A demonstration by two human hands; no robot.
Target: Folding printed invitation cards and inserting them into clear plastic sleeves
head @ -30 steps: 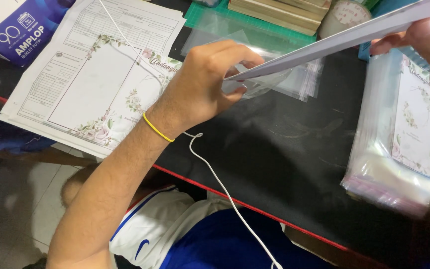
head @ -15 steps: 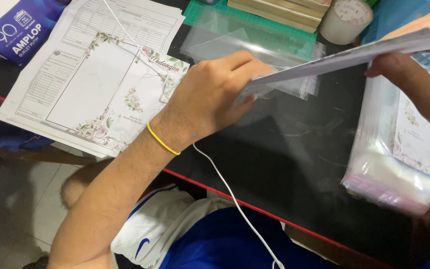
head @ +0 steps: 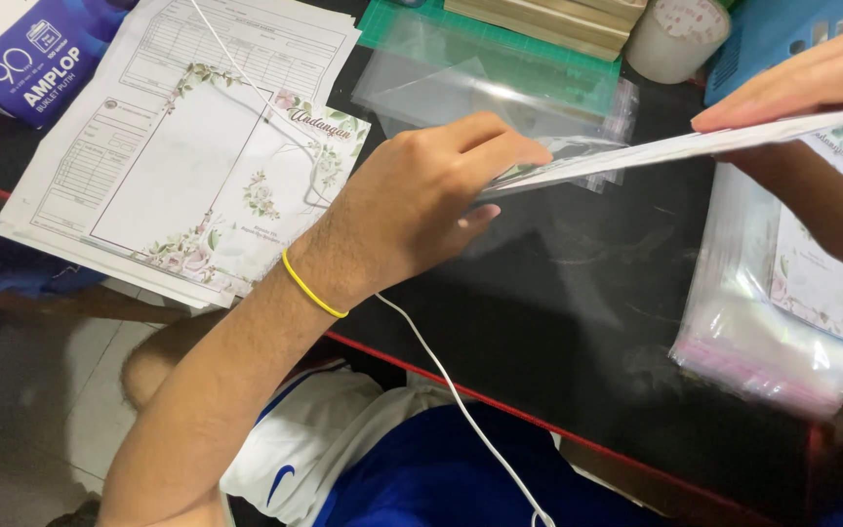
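- The left hand point(head: 421, 210) has its grip clamped on the near end of a flat white card point(head: 675, 148), thumb on top and fingers curled beneath, with a clear plastic sleeve point(head: 578, 161) showing around that end of the card.
- The right hand point(head: 812, 83) pinches the far end of the same card, fingers laid flat along its upper face and the thumb under it, so the card hangs level between the two hands above the worktop point(head: 558, 322).
- A yellow band point(head: 312, 291) circles the left wrist.
- Under the card the black worktop lies glossy, edged in red toward the person.
- Just beneath the right hand sits a stack of sleeved floral cards point(head: 782, 312), in clear bags with pink strips along the near edge.
- Beyond the left hand, loose clear sleeves point(head: 480, 83) lie spread on a green cutting mat point(head: 539, 54).
- A roll of tape point(head: 675, 39) stands behind the mat, beside a flat wooden-coloured stack point(head: 548, 15).
- To the left lies a floral-bordered sheet point(head: 236, 185) on top of printed forms point(head: 197, 68).
- A blue packet point(head: 31, 59) rests at the far left corner.
- A white cable point(head: 451, 390) runs across the papers, under the left wrist and down over the person's blue-and-white shirt point(head: 421, 468).
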